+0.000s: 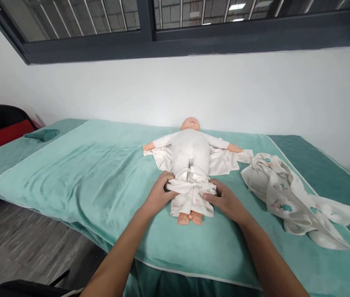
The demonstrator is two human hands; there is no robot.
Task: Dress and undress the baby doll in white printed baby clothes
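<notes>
A baby doll [190, 146] lies on its back with its arms spread, its head toward the wall and its bare feet toward me. White patterned baby pants [192, 198] are bunched around its lower legs, with the feet sticking out below. My left hand [160, 192] pinches the waistband at the left side, thumb in front. At the right side my right hand [223, 198] grips the same waistband between thumb and fingers. An opened white baby shirt [223, 161] is spread beneath the doll's back and arms.
Crumpled white printed baby clothes [282, 194] lie to the right on the green bed cover [69, 173]. Behind the bed stands a white wall [175, 90] below a dark-framed window [150, 37]. A black and red chair [1, 128] is at the far left.
</notes>
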